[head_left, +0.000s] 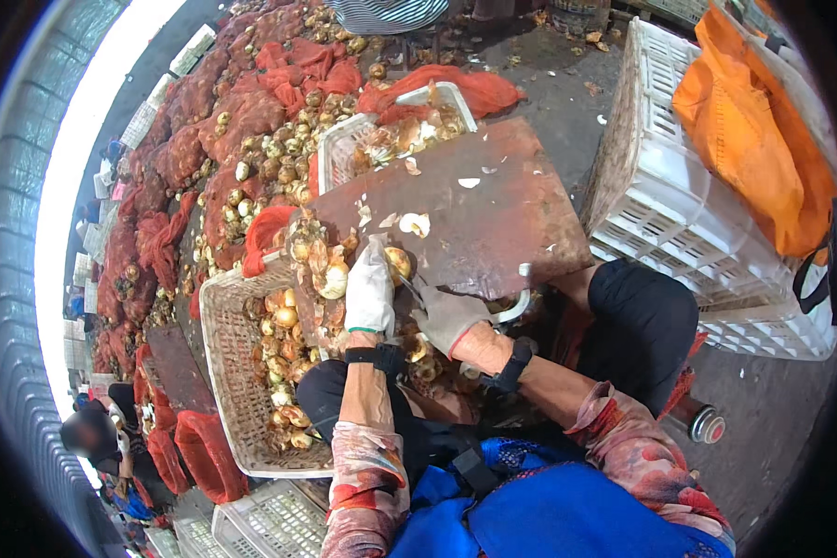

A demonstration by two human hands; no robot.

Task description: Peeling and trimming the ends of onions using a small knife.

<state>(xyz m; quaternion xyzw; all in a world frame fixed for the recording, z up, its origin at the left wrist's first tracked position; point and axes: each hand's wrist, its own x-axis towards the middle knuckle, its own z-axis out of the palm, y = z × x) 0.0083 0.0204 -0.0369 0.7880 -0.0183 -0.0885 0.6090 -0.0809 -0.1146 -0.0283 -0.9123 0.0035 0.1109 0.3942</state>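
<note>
My left hand [369, 290], in a white work glove, is closed on an onion [399, 265] at the near left part of a worn reddish-brown board [493, 200]. My right hand [449, 318], in a greyish glove, is closed around what looks like a small knife [416, 292]. The blade points toward the onion; I cannot tell whether it touches. A peeled-looking onion [333, 281] lies just left of my left hand among loose brown skins. Farther up the board sits a white piece of onion [415, 224], with scattered bits of peel.
Left of my knees stands a white crate [237, 381] holding several onions. Another white basket [337, 156] with onions is behind the board. Red mesh sacks [181, 153] and loose onions cover the far left. Stacked white crates [656, 186] with an orange bag [749, 139] rise at right.
</note>
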